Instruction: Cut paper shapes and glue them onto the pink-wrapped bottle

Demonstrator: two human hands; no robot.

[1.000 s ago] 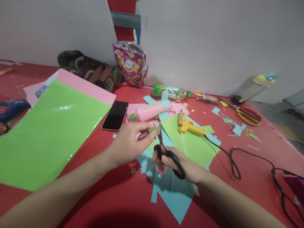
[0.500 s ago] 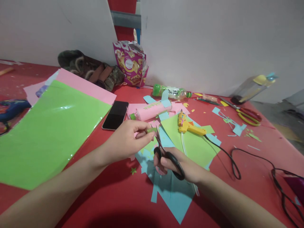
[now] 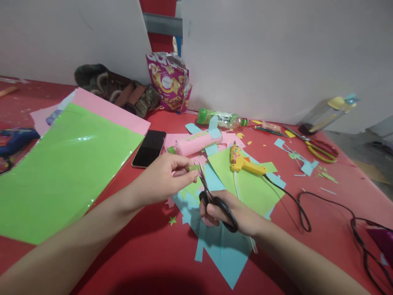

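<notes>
Between thumb and fingers, my left hand (image 3: 170,172) pinches a small piece of green paper (image 3: 194,168). My right hand (image 3: 229,213) grips black-handled scissors (image 3: 225,211), whose slightly parted blades point up at the green piece. Beneath both hands lie blue paper (image 3: 225,250) and green scraps. A small green paper star (image 3: 172,221) rests on the red table, below my left hand. Just beyond the hands lies a bottle wrapped in pink paper (image 3: 199,142), with green and blue pieces on it.
A yellow glue gun (image 3: 245,164) lies on green paper (image 3: 260,192), its black cord (image 3: 288,192) running right. A phone (image 3: 149,148) and large green sheet (image 3: 70,164) are at left. Behind stand a snack bag (image 3: 168,84) and green-capped bottle (image 3: 222,118); red-yellow scissors (image 3: 321,150) lie right.
The scissor blades have shifted slightly left and spread a little beside the green piece. My left hand has moved slightly up and left, still pinching it.
</notes>
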